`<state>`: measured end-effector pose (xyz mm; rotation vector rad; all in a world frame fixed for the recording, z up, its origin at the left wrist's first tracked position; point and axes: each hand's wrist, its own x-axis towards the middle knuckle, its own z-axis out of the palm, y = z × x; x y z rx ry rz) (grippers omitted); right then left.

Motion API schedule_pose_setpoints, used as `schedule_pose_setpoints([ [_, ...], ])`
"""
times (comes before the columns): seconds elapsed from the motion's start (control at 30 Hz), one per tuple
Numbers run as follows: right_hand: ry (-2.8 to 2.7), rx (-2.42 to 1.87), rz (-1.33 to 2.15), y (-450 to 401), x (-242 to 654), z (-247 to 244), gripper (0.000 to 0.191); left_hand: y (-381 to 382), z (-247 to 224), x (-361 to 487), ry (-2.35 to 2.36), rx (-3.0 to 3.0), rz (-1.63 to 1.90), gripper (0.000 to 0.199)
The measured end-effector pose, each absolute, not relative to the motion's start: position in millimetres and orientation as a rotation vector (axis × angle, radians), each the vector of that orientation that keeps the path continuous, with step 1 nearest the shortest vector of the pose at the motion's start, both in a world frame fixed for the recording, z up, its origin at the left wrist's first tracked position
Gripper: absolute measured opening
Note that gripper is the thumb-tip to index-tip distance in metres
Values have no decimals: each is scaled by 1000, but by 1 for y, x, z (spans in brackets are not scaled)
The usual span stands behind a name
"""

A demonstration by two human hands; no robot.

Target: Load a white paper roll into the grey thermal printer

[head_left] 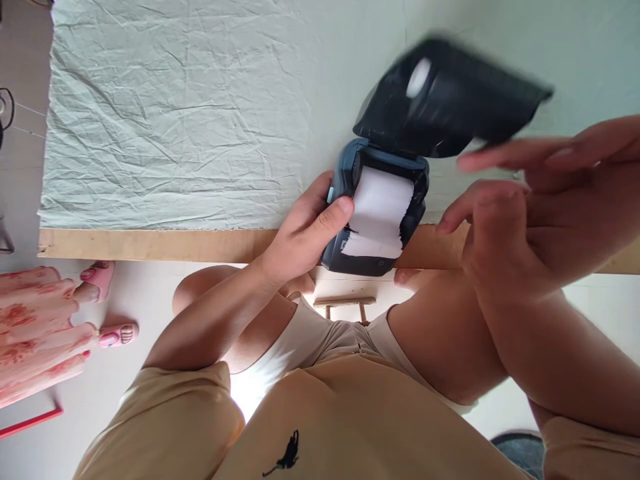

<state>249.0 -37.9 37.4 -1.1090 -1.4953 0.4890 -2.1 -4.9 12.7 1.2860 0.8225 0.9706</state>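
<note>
A small dark blue and black printer (337, 250) is tilted at the table's front edge, with its black lid (450, 100) swung up and blurred by motion. White paper (383, 203) lies in the opened compartment and reaches over the front lip. My left hand (313, 230) grips the printer's left side, its thumb on the rim near the paper. To the right, my right hand (530, 200) has its fingers apart just below the raised lid and holds nothing; whether a fingertip touches the lid is unclear.
A wrinkled pale green cloth (175, 120) covers the table, whose wooden edge (150, 243) runs in front of my legs. At the left stands another person in pink sandals (117, 335). A wooden stool (345, 302) shows below the table.
</note>
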Motion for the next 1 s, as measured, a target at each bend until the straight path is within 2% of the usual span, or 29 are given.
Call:
schedule_pose_setpoints([
  [0.13, -1524, -1106, 218, -36, 244, 50, 24, -8, 16, -1, 783, 1306, 997, 68],
  [0.27, -1767, -1231, 59, -37, 245, 54, 11, -8, 17, -3, 769, 1351, 942, 74],
  [0.37, -1908, -1295, -36, -40, 248, 55, 14, -5, 16, -6, 764, 1372, 867, 79],
  [0.63, -2057, -1404, 34, -48, 246, 66, 19, 0, 15, -9, 745, 1404, 838, 80],
  [0.8, -2176, -1312, 183, -44, 258, 69, 8, 0, 16, -10, 734, 1416, 795, 80],
  [1.0, -2046, -1226, 400, -44, 267, 76, 31, -1, 19, -7, 736, 1338, 813, 79],
])
